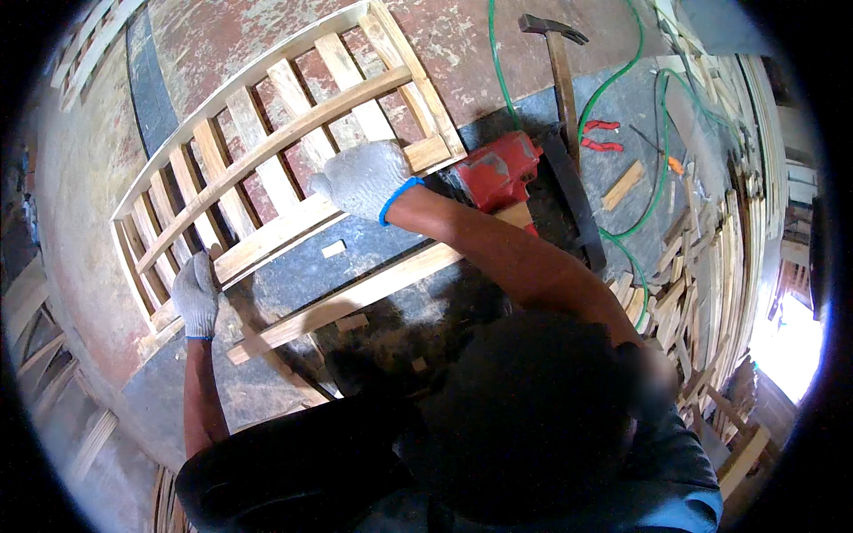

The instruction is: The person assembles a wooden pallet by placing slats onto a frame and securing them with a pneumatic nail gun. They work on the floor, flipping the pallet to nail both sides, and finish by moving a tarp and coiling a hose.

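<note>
A slatted wooden frame with one curved edge lies in front of me. My left hand, in a grey knitted glove, grips its near rail toward the left end. Farther right, my right hand is closed over the same rail, in a matching glove with a blue cuff; its fingertips are partly hidden. Just beside the frame's right corner lies a red and black nail gun, partly covered by my right forearm. Below the rail are a small wood block and a long loose wooden strip.
A hammer lies beyond the nail gun, near red-handled pliers. A green hose winds across the right side. Wood offcuts and stacked strips line the right edge. Other slatted pieces lie far left.
</note>
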The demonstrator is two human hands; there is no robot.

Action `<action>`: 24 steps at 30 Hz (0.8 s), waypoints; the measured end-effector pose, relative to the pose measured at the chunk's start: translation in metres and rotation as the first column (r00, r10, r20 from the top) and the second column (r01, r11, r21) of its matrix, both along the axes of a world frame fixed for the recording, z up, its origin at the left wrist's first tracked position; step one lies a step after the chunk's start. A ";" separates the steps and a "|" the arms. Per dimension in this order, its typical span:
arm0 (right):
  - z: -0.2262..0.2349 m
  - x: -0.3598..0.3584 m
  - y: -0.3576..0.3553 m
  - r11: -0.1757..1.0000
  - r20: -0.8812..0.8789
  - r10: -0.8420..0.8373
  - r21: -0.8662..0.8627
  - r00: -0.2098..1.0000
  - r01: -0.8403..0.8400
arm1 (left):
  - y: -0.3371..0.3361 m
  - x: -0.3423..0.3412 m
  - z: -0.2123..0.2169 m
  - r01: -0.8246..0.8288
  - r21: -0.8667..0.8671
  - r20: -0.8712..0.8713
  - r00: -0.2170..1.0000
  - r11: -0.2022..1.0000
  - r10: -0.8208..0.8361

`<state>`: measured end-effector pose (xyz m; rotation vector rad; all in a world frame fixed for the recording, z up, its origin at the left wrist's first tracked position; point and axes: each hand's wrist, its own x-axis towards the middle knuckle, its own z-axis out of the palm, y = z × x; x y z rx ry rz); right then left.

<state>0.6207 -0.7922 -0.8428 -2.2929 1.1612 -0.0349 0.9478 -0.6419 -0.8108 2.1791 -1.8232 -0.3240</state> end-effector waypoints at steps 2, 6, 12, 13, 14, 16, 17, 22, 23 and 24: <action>0.000 -0.002 0.000 1.000 0.001 0.006 0.014 1.000 -0.006 | -0.001 -0.001 0.000 -0.013 0.024 -0.039 0.999 1.000 0.014; 0.009 -0.007 -0.005 0.999 -0.012 0.042 0.033 0.999 -0.042 | 0.001 0.001 0.004 -0.087 0.101 -0.024 0.996 0.991 0.090; 0.006 -0.020 -0.010 0.999 -0.011 0.040 -0.002 0.999 -0.040 | -0.006 0.007 0.007 0.138 -0.021 0.140 0.981 0.990 -0.134; 0.008 -0.022 -0.013 1.000 -0.040 0.019 0.018 0.999 -0.018 | -0.014 0.007 0.011 0.135 0.072 0.088 0.986 0.988 -0.141; 0.006 -0.021 -0.016 0.996 -0.106 0.083 -0.015 0.991 -0.086 | -0.022 -0.002 0.030 0.136 0.081 0.094 0.985 0.987 -0.143; -0.007 -0.013 -0.022 0.981 -0.111 0.155 -0.100 0.982 -0.166 | -0.032 -0.009 0.059 0.176 0.071 0.138 0.973 0.982 -0.185; -0.017 -0.013 -0.029 0.975 -0.061 0.152 -0.153 0.987 -0.159 | -0.042 -0.004 0.062 0.235 0.049 0.165 0.957 0.971 -0.240; 0.006 -0.015 -0.075 0.803 0.070 0.316 -0.551 0.946 -0.228 | -0.091 0.002 0.062 0.336 0.169 0.343 0.861 0.926 -0.375; 0.014 -0.016 -0.085 0.821 -0.017 0.287 -0.511 0.958 -0.255 | -0.105 0.006 0.050 0.366 0.130 0.396 0.833 0.921 -0.387; 0.026 -0.008 -0.087 0.886 0.012 0.226 -0.417 0.974 -0.201 | -0.115 0.010 0.045 0.345 0.127 0.387 0.846 0.930 -0.367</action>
